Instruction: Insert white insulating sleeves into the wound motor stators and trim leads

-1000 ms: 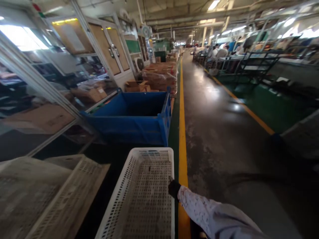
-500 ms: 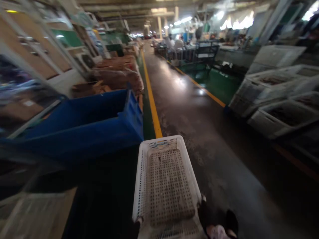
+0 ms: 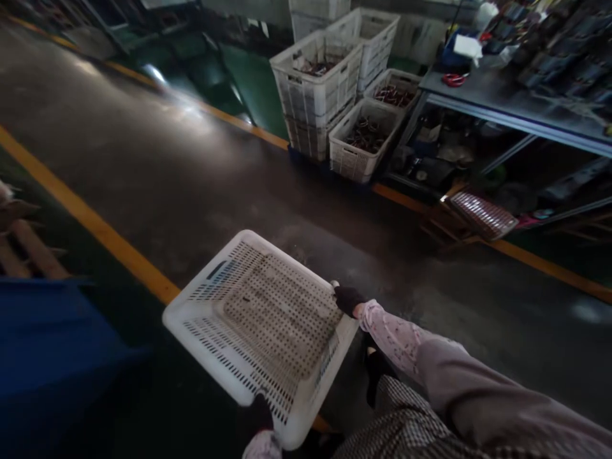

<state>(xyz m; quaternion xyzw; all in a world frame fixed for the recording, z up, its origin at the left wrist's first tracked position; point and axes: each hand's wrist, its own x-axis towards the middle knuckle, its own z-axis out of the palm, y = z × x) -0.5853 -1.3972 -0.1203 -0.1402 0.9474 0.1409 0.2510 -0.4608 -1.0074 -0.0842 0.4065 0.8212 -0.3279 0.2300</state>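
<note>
A white perforated plastic basket (image 3: 282, 312) hangs tilted in front of me, its slotted walls and dirty bottom showing. Only a small dark speck lies inside it. My right hand (image 3: 348, 299), in a dark glove with light fingertips, is closed on the basket's right rim. At the near left rim, my left hand (image 3: 258, 414) in a dark glove grips the edge; its fingers are partly lost in shadow.
Stacked white crates (image 3: 318, 76) with dark parts stand across the aisle. Right of them is a workbench (image 3: 502, 108) with red-handled scissors, and a small wooden stool (image 3: 459, 217). A blue bin (image 3: 52, 363) lies at left. Yellow lines (image 3: 95, 220) edge the floor.
My view has swung right, from along the aisle to across it. The basket has turned with me and stays in both hands. The blue bin has slid to the left edge.
</note>
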